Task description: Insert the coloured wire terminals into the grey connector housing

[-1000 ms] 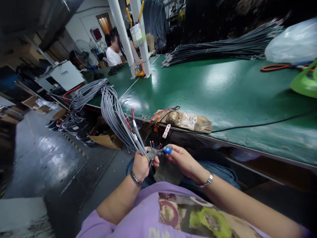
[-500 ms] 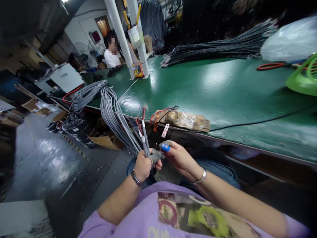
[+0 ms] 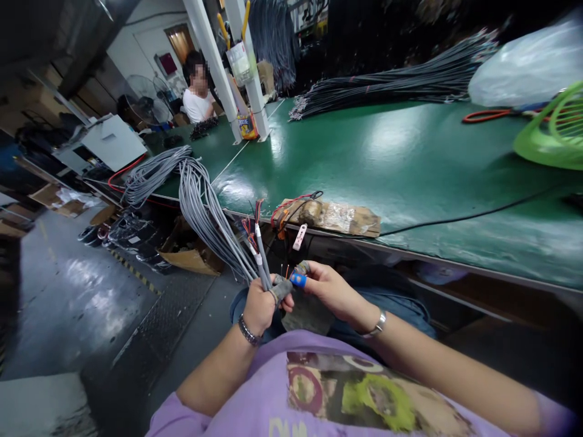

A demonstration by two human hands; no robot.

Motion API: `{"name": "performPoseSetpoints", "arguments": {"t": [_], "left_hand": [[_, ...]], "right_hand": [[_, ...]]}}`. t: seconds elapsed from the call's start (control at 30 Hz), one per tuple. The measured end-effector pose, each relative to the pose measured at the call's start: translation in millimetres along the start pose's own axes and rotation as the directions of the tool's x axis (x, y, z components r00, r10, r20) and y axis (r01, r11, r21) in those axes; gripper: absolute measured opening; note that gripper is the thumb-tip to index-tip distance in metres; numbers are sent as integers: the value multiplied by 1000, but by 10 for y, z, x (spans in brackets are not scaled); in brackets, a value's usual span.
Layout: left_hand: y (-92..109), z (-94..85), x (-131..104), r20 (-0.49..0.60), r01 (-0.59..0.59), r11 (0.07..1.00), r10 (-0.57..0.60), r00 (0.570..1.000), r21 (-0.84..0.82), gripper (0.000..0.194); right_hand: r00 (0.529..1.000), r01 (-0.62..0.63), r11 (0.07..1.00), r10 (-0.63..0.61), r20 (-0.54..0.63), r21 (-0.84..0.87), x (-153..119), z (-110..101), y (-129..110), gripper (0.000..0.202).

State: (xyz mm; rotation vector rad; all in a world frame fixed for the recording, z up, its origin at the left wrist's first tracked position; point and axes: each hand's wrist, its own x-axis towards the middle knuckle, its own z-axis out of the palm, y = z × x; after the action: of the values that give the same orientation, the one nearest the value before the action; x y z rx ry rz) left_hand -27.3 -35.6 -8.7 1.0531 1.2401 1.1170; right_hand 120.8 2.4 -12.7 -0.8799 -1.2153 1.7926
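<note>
Grey cables [image 3: 218, 233] run from a bundle on the bench edge down to my left hand [image 3: 266, 300], which is closed around their ends. Stripped cable ends with thin coloured wires [image 3: 250, 232] stick up above that hand. Grey wrapping covers a finger of my left hand. Just to the right, my right hand [image 3: 325, 288] has thumb and forefinger pinched close together, with blue tape on the thumb and a grey covering on a fingertip. Thin wire tips [image 3: 286, 270] stand between the two hands. Whatever is inside the right pinch is too small to make out.
A taped wooden block [image 3: 339, 217] lies at the front edge of the green bench [image 3: 387, 164]. Behind it are dark cables [image 3: 387, 85], a plastic bag [image 3: 528, 67] and a green basket [image 3: 553, 136]. A person [image 3: 197, 100] sits beyond the white posts.
My right thumb and forefinger have shifted slightly, and the thin wire tips between the hands now show more clearly. My left hand keeps its hold. The whole view has shifted a little.
</note>
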Motion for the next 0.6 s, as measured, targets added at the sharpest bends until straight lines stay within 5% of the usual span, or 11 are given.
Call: {"name": "performPoseSetpoints", "arguments": {"t": [0.23, 0.6], "left_hand": [[-12, 7, -6, -73, -1, 999, -1, 997, -33, 36], [-24, 4, -4, -61, -11, 1000, 10, 998, -15, 36]], "right_hand": [[998, -55, 996, 56, -18, 70, -12, 2, 54, 27], [1000, 1, 999, -2, 26, 43, 41, 20, 30, 35]]}}
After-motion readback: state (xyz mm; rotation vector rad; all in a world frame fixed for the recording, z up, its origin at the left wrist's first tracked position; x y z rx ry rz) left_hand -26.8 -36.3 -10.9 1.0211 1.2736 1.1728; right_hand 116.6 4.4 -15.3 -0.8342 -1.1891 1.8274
